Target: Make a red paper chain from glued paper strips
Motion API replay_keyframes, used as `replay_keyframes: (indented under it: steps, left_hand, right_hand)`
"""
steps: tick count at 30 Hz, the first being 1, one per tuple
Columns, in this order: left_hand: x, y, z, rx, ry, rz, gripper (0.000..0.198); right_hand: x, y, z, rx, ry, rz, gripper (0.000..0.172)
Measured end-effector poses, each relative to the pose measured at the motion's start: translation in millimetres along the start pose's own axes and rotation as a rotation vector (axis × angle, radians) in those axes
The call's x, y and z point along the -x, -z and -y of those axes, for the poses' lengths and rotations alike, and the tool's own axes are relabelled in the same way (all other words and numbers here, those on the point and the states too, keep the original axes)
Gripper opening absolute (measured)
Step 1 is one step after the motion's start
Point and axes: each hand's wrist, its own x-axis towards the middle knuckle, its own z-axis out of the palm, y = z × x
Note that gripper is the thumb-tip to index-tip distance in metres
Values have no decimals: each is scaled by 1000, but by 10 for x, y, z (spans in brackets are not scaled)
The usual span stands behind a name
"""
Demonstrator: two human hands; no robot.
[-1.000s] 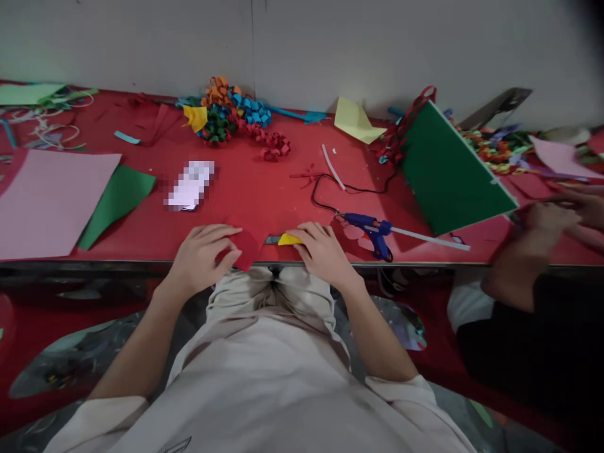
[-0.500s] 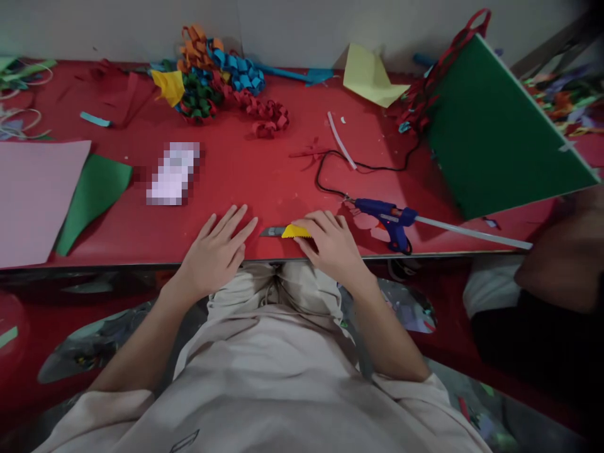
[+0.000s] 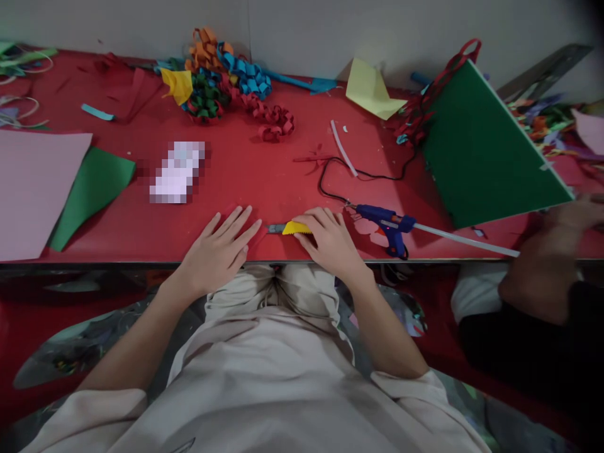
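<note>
My left hand [image 3: 218, 251] lies flat at the near edge of the red table, fingers spread, holding nothing. Just right of it, my right hand [image 3: 330, 242] is closed around a yellow utility knife [image 3: 293, 228]. The knife's grey blade end [image 3: 275, 229] points left, toward my left fingertips, and stays a little apart from them. My fingers cover the rear of the handle. A blue hot glue gun [image 3: 384, 220] rests to the right of that hand, a long clear glue stick [image 3: 465, 240] sticking out of its back.
A green board [image 3: 491, 151] leans at the right, with another person's arm [image 3: 542, 264] beside it. Curled paper chains [image 3: 207, 94] lie at the back. On the left are a blurred-out rectangle [image 3: 177, 173], green paper [image 3: 94, 192] and a pink sheet [image 3: 42, 189]. A black cord [image 3: 325, 189] trails behind the glue gun.
The view has shifted slightly. Both my hands and the knife keep nearly the same places. At the right, the other person's hand now shows by the green board's lower corner.
</note>
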Motion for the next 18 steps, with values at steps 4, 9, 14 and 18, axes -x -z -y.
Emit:
replay_keyframes:
  steps: [4,9,14,18]
  left_hand:
    - [0,16,7,-3,-17,10,60]
    - [11,33,28,12,-3,-10,62]
    - [13,38,49,39,-8,-19,64]
    - [4,62,67,66,47,-31,63]
  right_hand:
    - [-56,-3,1,6,-13,7,33]
    - [-106,-18,20,13,12,24,33]
    - [-84,-27,-9,24,8,8,34]
    - [-57,-19,-23,-20,34,15,32]
